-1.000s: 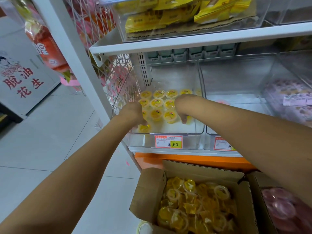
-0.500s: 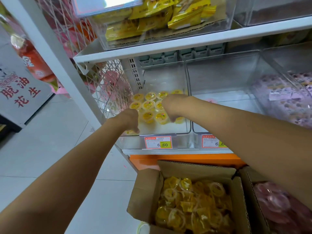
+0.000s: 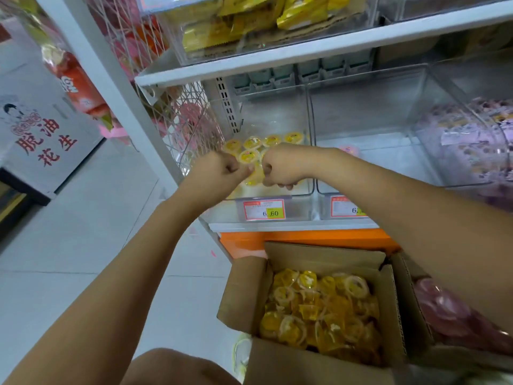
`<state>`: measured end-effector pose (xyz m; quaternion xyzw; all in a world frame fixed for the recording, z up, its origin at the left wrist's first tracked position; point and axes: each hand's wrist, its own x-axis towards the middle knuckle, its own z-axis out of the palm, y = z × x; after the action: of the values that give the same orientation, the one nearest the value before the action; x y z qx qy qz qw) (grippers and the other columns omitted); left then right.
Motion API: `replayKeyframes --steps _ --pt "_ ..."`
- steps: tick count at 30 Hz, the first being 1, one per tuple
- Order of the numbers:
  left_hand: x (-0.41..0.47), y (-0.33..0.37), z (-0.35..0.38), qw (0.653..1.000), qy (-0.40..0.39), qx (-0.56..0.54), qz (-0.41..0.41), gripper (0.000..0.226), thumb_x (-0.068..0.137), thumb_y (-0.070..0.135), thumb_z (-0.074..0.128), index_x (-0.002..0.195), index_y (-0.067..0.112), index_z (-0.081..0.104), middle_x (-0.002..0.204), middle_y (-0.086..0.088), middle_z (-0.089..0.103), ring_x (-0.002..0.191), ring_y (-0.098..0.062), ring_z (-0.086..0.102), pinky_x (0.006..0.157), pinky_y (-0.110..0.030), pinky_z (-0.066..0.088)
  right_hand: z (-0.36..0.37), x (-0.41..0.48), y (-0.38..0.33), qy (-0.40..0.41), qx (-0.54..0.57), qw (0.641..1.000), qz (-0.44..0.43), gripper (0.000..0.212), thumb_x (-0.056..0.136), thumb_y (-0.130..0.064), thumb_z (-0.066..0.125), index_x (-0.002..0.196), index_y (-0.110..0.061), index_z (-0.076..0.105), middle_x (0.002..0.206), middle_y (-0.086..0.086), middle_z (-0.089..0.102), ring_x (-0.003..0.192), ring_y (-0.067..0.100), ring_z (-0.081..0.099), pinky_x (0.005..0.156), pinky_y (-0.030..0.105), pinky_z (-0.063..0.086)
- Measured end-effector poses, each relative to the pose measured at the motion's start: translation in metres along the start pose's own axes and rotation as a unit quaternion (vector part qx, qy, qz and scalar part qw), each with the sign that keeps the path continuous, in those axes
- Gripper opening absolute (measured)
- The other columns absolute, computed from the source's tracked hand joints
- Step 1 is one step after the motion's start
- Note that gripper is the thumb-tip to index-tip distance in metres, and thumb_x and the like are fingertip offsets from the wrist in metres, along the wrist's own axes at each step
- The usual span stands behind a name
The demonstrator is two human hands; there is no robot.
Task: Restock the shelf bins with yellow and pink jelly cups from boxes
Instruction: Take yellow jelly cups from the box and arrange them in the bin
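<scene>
Both hands have lifted off the front row and drawn together at 12 o'clock, over the bin. The left hand has its fingers curled into a fist with nothing showing in it. The right hand is curled too, though I cannot tell whether it pinches a cup. The yellow cups lie in the bin beneath, so this batch looks placed. More fill the box at 5 o'clock, and pink cups wait at 4. Pale floor tiles spread at 9.
</scene>
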<state>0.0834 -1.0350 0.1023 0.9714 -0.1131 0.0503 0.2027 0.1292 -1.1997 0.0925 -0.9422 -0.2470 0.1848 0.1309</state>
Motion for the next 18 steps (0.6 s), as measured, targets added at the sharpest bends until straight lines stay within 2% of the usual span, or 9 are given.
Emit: replayKeyframes --steps 2,4,6,7,9,12,15,17,18 --pt "-0.032 0.024 0.001 0.985 -0.136 -0.102 0.002 0.049 0.090 0.037 0.059 0.054 0.005 0.051 0.050 -0.009 0.051 0.043 -0.013 0.046 0.044 -0.014 0.036 0.000 -0.046 -0.003 0.047 0.083 0.994 -0.053 0.023 0.089 -0.028 0.061 0.077 -0.009 0.062 0.056 -0.003 0.064 0.045 0.010 0.055 0.051 0.019 0.044" --pt "-0.052 0.033 0.022 0.942 -0.315 -0.113 -0.029 0.043 0.090 0.037 0.060 0.060 0.007 0.055 0.053 -0.005 0.056 0.046 -0.013 0.052 0.046 -0.016 0.042 0.011 -0.088 0.004 0.022 0.151 0.986 -0.066 0.023 0.088 -0.028 0.063 0.073 -0.011 0.061 0.047 -0.009 0.059 0.042 0.008 0.054 0.047 0.013 0.041" --pt "-0.061 0.030 0.061 0.894 -0.439 -0.077 -0.054 0.036 0.090 0.038 0.059 0.075 0.006 0.063 0.063 -0.001 0.062 0.053 -0.012 0.058 0.049 -0.018 0.047 0.039 -0.109 0.018 -0.037 0.173 0.983 -0.044 0.022 0.088 -0.028 0.064 0.075 -0.011 0.062 0.057 -0.004 0.064 0.048 0.010 0.058 0.050 0.013 0.044" --pt "-0.064 0.026 0.085 0.876 -0.474 -0.058 -0.063 0.033 0.091 0.037 0.059 0.082 0.006 0.065 0.068 -0.001 0.064 0.056 -0.011 0.060 0.053 -0.019 0.050 0.061 -0.111 0.027 -0.076 0.169 0.983 -0.021 0.022 0.088 -0.029 0.064 0.077 -0.010 0.063 0.064 -0.001 0.067 0.052 0.011 0.060 0.052 0.015 0.046" --pt "-0.070 0.012 0.133 0.864 -0.498 -0.012 -0.066 0.031 0.091 0.034 0.058 0.090 0.004 0.067 0.078 -0.002 0.065 0.066 -0.013 0.061 0.064 -0.023 0.051 0.113 -0.106 0.049 -0.143 0.142 0.978 0.047 0.021 0.088 -0.032 0.064 0.084 -0.012 0.067 0.074 0.001 0.070 0.066 0.013 0.064 0.064 0.022 0.051" --pt "-0.087 -0.016 0.188 0.867 -0.495 0.037 -0.032 0.023 0.091 0.023 0.056 0.100 0.006 0.068 0.091 -0.002 0.063 0.085 -0.020 0.061 0.070 -0.026 0.047 0.203 -0.094 0.074 -0.165 0.094 0.972 0.138 0.020 0.093 -0.023 0.053 0.103 -0.014 0.068 0.104 0.002 0.067 0.095 0.020 0.063 0.087 0.034 0.052" --pt "-0.106 -0.029 0.219 0.864 -0.497 0.081 -0.015 0.018 0.093 0.021 0.054 0.098 0.007 0.063 0.095 -0.009 0.064 0.091 -0.025 0.061 0.073 -0.033 0.048 0.265 -0.092 0.078 -0.166 0.098 0.966 0.170 0.028 0.099 -0.017 0.040 0.113 -0.010 0.063 0.110 0.003 0.061 0.099 0.021 0.059 0.084 0.026 0.046" --pt "-0.118 -0.028 0.232 0.861 -0.497 0.102 -0.031 0.023 0.096 0.023 0.049 0.080 0.009 0.058 0.080 -0.006 0.056 0.078 -0.023 0.057 0.065 -0.029 0.043 0.287 -0.088 0.076 -0.176 0.112 0.965 0.160 0.028 0.099 -0.016 0.040 0.112 -0.006 0.062 0.115 0.009 0.062 0.102 0.023 0.059 0.082 0.027 0.046" --pt "-0.123 -0.029 0.239 0.859 -0.499 0.107 -0.039 0.026 0.098 0.025 0.047 0.080 0.009 0.057 0.079 -0.005 0.054 0.076 -0.021 0.054 0.064 -0.026 0.042 0.291 -0.086 0.073 -0.187 0.104 0.964 0.161 0.026 0.098 -0.015 0.041 0.109 -0.005 0.063 0.114 0.010 0.062 0.097 0.022 0.059 0.079 0.029 0.046"
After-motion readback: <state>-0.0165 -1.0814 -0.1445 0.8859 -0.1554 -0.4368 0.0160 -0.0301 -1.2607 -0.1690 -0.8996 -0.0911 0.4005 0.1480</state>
